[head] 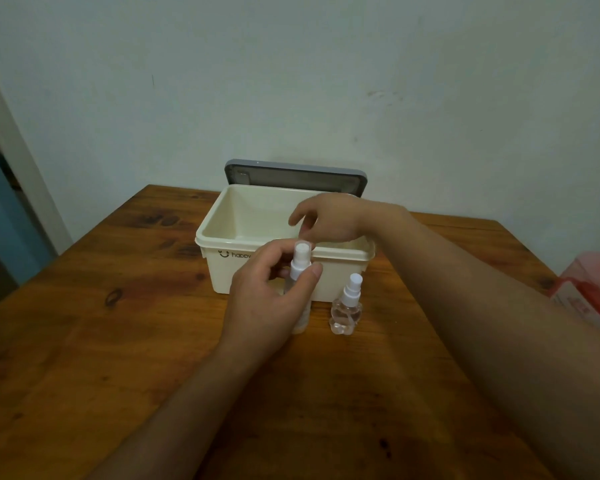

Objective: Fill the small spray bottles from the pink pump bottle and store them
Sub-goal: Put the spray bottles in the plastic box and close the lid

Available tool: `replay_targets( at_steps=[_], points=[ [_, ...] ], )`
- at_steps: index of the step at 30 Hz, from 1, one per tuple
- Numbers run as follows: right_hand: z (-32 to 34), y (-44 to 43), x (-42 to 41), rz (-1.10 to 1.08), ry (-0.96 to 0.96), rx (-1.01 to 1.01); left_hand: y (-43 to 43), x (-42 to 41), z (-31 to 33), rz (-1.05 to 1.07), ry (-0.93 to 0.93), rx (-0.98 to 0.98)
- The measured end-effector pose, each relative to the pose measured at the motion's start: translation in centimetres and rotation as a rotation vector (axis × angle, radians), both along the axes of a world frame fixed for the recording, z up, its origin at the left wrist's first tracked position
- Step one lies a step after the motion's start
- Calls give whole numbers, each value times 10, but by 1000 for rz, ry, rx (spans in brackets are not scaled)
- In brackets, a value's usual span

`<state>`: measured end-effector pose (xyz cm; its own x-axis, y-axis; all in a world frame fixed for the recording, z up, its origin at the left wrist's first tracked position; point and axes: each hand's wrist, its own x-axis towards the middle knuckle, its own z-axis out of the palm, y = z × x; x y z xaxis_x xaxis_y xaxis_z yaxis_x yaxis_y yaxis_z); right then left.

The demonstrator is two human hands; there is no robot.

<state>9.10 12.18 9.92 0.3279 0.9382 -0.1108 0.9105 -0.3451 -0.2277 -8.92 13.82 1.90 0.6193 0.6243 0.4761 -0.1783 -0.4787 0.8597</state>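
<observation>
Hiding box (222, 216) front, left hand (267, 289), spray bottle (300, 268), pink packet (589, 292) right.

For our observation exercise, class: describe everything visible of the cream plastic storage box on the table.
The cream rectangular plastic storage box stands upright and open on the brown wooden table, near the wall. It has a flanged rim, smooth walls and a dark smiley with "happy" printed in front, partly hidden by the left hand. Its grey lid stands up behind the back rim. The right hand hovers over it; contact is unclear.
</observation>
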Motion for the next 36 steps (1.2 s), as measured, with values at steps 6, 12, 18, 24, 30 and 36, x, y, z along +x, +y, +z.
replay_targets(
  at_steps=[6, 12, 18, 24, 30, 36],
  points=[
    [3, -24, -6, -29, 343, 385, 2, 0, 5, -16, -106, -94],
    [6, -39, -19, 27, 579, 467, 6, -2, 14, -39, -316, -264],
    [9, -42, -29, 93, 557, 377, 14, -1, 16, -24, -482, -547],
    [11, -44, -34, 171, 482, 339, 15, -1, 18, -31, -547, -636],
    [12, -44, -38, 205, 405, 316, 14, 0, 18, -61, -606, -708],
    [19, -51, -32, 184, 411, 358, 8, -1, 17, -4, -565, -665]
  ],
)
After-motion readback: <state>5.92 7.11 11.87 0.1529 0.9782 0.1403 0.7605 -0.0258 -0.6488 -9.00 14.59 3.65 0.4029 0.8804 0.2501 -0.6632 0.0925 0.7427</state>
